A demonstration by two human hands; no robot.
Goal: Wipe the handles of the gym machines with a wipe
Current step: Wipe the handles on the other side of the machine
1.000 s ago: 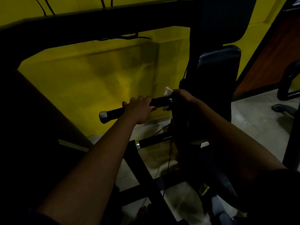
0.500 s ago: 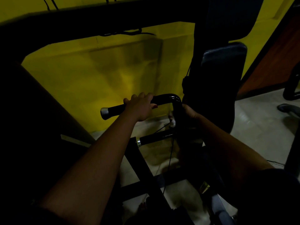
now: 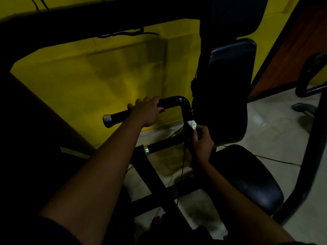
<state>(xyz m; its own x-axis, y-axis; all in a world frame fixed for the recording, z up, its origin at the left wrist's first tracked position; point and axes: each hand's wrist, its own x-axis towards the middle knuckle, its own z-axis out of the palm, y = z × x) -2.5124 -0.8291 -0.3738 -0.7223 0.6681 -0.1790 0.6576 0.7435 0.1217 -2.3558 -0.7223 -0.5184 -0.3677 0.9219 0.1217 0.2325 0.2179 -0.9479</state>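
Observation:
A black machine handle with a silver end cap runs from the left, bends, and drops downward in the middle of the head view. My left hand grips the horizontal part of this handle. My right hand pinches a small white wipe against the vertical part just below the bend. A second black handle with a silver ring lies lower, under both hands.
A black padded backrest stands right of the handle and a black seat pad lies lower right. A thick dark frame bar crosses overhead. Yellow wall behind, pale tiled floor, another machine's base far right.
My right hand with the wipe has slid from the top of the handle round the bend and down the vertical part. My left hand has kept its grip.

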